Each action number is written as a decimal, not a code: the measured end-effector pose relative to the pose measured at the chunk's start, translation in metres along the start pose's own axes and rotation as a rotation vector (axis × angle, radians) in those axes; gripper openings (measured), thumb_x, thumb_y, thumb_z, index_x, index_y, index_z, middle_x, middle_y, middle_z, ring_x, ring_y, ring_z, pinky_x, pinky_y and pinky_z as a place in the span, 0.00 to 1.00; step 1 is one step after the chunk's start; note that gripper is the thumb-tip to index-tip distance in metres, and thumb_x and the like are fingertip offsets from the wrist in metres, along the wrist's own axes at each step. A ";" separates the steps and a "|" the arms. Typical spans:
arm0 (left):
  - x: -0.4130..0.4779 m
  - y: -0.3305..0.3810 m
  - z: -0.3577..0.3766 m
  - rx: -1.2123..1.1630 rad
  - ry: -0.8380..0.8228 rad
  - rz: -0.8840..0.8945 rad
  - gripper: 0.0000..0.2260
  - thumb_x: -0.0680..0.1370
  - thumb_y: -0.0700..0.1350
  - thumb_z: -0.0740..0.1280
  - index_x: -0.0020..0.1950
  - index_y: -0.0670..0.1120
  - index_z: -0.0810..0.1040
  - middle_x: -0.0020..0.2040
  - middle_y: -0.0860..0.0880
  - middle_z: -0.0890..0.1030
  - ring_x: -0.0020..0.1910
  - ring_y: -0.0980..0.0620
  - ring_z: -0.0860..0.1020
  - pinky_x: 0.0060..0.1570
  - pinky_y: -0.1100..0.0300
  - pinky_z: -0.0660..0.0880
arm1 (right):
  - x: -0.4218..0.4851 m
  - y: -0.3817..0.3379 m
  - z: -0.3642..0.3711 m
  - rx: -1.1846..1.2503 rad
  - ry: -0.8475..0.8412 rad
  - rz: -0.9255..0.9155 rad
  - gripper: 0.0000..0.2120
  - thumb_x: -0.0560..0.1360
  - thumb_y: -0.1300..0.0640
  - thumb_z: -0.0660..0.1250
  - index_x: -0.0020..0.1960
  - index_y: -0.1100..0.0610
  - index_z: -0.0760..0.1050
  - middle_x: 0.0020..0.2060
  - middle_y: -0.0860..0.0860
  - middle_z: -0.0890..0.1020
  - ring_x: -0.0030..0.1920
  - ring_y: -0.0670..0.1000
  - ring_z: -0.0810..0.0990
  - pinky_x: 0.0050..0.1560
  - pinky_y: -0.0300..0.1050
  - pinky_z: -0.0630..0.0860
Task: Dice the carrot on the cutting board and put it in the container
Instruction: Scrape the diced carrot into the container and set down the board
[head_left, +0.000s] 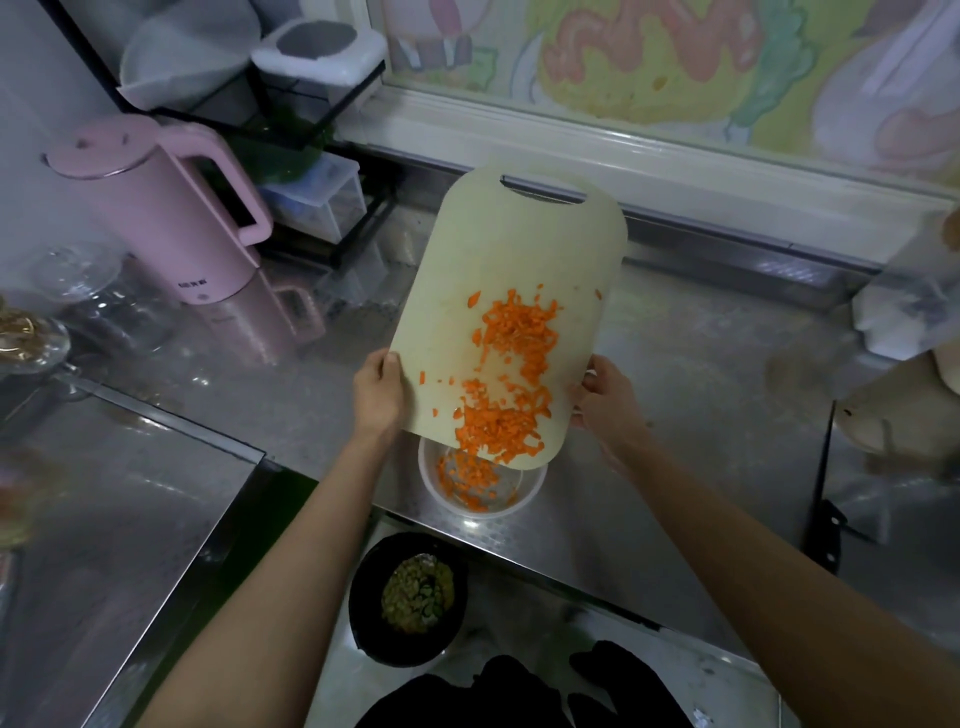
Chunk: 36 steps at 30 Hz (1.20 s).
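Head view. Grips the pale cream oval plastic cutting board (498, 249) at its near end with both hands: left hand (376, 395) clamped on the left edge, right hand (605, 397) clamped on the right edge. Holds it tilted, far end with the handle slot raised, near edge low over the round translucent plastic container (427, 467) standing near the front of the steel counter (675, 364).

Counts the dicing as done, by judgement: no whole carrot anywhere, only small orange carrot pieces (514, 364) scattered over the near half of the board, thickest at the low edge. Shows also a part of the pieces already down inside the container. Leaves most of the dice on the board, so about the middle of the last step. Needs probably more tilt, or a push, for the pieces lying higher up.

Far left, a pink electric kettle (171, 208); nearer than the container, a black round bowl (358, 623) with green-yellow scraps.
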<state>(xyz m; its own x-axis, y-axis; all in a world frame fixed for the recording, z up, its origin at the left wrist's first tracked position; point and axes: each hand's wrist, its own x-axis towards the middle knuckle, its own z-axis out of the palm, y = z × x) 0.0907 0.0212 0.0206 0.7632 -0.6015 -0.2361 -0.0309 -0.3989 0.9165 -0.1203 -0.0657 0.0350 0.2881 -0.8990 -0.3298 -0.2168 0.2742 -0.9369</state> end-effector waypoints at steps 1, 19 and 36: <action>0.000 0.000 0.000 -0.050 0.038 -0.032 0.09 0.82 0.41 0.54 0.51 0.40 0.73 0.43 0.45 0.74 0.44 0.50 0.71 0.44 0.59 0.66 | 0.002 0.003 0.001 -0.021 -0.008 0.001 0.13 0.77 0.68 0.60 0.60 0.60 0.70 0.53 0.58 0.80 0.51 0.57 0.81 0.42 0.48 0.80; -0.006 0.001 -0.003 -0.286 0.121 -0.046 0.14 0.82 0.37 0.50 0.62 0.45 0.71 0.46 0.49 0.76 0.37 0.59 0.71 0.32 0.70 0.69 | 0.039 -0.034 0.010 -1.144 -0.022 -0.796 0.33 0.79 0.44 0.47 0.72 0.68 0.59 0.71 0.64 0.64 0.73 0.62 0.59 0.73 0.51 0.52; -0.011 0.002 0.000 -0.291 0.102 -0.048 0.14 0.82 0.38 0.50 0.59 0.48 0.73 0.41 0.53 0.75 0.37 0.58 0.71 0.35 0.65 0.68 | 0.034 -0.037 0.031 -0.962 -0.087 -0.818 0.30 0.81 0.44 0.47 0.76 0.62 0.53 0.75 0.57 0.57 0.76 0.53 0.50 0.75 0.43 0.45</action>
<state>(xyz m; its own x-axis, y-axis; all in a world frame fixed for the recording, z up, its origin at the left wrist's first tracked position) 0.0826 0.0270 0.0251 0.8207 -0.5079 -0.2616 0.1822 -0.2014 0.9624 -0.0734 -0.0953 0.0551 0.7107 -0.6524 0.2633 -0.5247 -0.7409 -0.4192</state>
